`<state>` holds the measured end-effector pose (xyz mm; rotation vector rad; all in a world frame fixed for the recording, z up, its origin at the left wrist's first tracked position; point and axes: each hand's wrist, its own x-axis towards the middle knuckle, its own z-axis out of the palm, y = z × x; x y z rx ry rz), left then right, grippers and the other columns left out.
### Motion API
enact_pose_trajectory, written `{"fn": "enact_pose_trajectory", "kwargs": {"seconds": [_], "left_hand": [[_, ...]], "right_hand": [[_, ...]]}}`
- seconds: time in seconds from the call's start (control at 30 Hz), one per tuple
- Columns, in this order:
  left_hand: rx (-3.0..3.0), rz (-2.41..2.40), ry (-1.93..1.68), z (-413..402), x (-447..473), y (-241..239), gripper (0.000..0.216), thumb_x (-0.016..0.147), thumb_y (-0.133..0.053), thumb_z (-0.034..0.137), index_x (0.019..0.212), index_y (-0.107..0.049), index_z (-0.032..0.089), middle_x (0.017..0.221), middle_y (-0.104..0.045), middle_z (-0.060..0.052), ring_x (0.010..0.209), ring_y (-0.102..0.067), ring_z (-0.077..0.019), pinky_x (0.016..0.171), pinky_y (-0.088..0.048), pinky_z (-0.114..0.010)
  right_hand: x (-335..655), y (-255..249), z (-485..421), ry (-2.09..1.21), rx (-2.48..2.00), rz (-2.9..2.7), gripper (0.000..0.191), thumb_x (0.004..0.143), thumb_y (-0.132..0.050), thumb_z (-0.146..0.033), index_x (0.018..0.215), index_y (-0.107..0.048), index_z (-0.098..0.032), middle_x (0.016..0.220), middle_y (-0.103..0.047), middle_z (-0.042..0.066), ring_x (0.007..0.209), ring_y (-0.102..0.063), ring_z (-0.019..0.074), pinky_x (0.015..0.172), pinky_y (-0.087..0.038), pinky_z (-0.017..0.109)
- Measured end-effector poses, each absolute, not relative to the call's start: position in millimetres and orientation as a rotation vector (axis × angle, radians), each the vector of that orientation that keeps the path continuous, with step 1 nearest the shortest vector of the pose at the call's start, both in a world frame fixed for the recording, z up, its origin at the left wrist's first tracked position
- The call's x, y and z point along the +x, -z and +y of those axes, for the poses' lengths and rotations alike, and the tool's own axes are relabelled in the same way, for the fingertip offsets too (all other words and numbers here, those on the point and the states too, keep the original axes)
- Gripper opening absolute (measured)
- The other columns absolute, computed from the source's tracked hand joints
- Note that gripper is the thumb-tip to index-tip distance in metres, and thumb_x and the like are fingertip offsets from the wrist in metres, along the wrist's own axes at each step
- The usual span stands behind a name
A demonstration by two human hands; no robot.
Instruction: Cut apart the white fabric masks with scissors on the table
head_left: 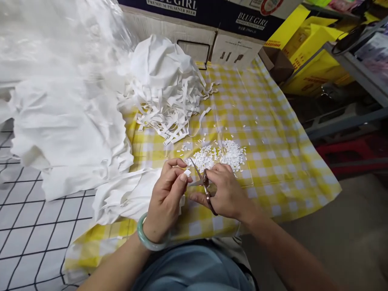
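Between the thumb and fingers of my left hand (168, 192) is pinched the end of a white fabric strap (187, 173). My right hand (226, 192) grips a pair of scissors (206, 189) by the handles, with the blades parted and pointing toward that end. Just beyond the blades lies a heap of small white cut pieces (232, 155) on the checked cloth. Under and beside my left wrist is a crumpled white garment (124, 194); whether the strap belongs to it is hidden by my hand.
A pile of white garments with loose straps (166, 81) sits farther back. More white fabric (66, 133) spreads at left, near clear plastic (91, 28). Cardboard beer boxes (188, 30) stand behind the yellow checked tablecloth (279, 161). A metal shelf (357, 72) is at right.
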<state>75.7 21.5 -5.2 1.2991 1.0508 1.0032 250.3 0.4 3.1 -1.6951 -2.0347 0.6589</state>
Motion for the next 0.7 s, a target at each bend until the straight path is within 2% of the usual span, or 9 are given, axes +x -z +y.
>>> {"fn": "enact_pose_trajectory", "kwargs": {"seconds": [0.13, 0.27, 0.7], "left_hand": [[1.336, 1.034, -0.997, 22.6, 80.6, 7.1, 0.026, 0.098, -0.047, 0.028, 0.078, -0.061, 0.019, 0.107, -0.049, -0.008, 0.107, -0.051, -0.0228, 0.079, -0.048, -0.032], [1.436, 1.041, -0.991, 23.2, 83.0, 7.7, 0.024, 0.098, -0.046, 0.026, 0.08, -0.06, 0.019, 0.105, -0.049, -0.009, 0.106, -0.05, -0.023, 0.087, -0.048, -0.035], [1.492, 1.012, -1.041, 21.1, 86.1, 10.4, 0.02, 0.097, -0.046, 0.017, 0.083, -0.059, 0.021, 0.104, -0.048, -0.006, 0.109, -0.047, -0.0197, 0.095, -0.043, -0.033]], "right_hand": [[252.1, 0.9, 3.7, -0.692, -1.691, -2.056, 0.046, 0.072, -0.075, -0.057, 0.059, -0.051, -0.02, 0.058, -0.057, 0.0, 0.066, -0.05, 0.0167, 0.074, -0.036, 0.035], [254.4, 4.0, 5.8, -0.741, -1.665, -2.057, 0.047, 0.072, -0.075, -0.056, 0.055, -0.05, -0.02, 0.053, -0.057, -0.001, 0.062, -0.051, 0.0154, 0.073, -0.036, 0.034], [254.1, 7.1, 6.2, -0.678, -1.64, -2.064, 0.051, 0.073, -0.072, -0.062, 0.052, -0.052, -0.02, 0.05, -0.056, 0.0, 0.055, -0.047, 0.0131, 0.07, -0.036, 0.033]]}}
